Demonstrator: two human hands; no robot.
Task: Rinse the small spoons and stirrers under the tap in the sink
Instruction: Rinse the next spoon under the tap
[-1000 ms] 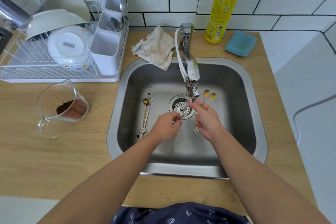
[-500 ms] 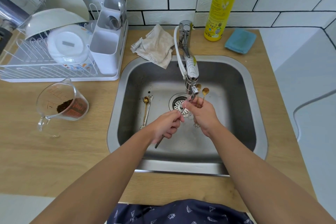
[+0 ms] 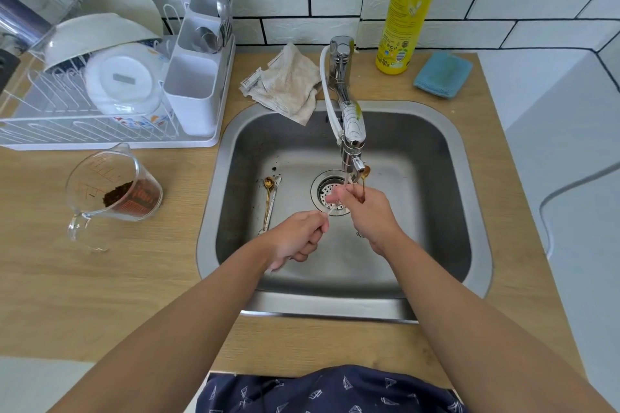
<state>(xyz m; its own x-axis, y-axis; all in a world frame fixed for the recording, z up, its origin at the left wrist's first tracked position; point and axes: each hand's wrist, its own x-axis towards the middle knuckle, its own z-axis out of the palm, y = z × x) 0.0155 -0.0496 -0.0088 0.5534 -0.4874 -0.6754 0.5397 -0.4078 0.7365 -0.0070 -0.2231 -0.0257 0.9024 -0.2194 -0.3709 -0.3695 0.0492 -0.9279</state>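
Both hands are over the steel sink (image 3: 446, 151), just below the tap (image 3: 352, 131). My right hand (image 3: 367, 214) grips small gold spoons (image 3: 365, 173), their bowls up beside the tap's outlet. My left hand (image 3: 298, 238) is closed on a thin silver stirrer (image 3: 330, 211) whose tip points toward the water stream, with its other end showing below my fist. A gold spoon and a silver stirrer (image 3: 270, 198) lie side by side on the sink floor to the left of the drain (image 3: 323, 193).
A dish rack (image 3: 110, 104) with bowls and a cutlery caddy stands at the back left. A measuring jug (image 3: 110, 191) holding dark grounds sits left of the sink. A rag (image 3: 288, 84), a detergent bottle (image 3: 409, 7) and a blue sponge (image 3: 443, 74) lie behind the sink.
My right hand has raised the gold spoons toward the tap outlet. My left hand has slid a little down and left while holding the stirrer.
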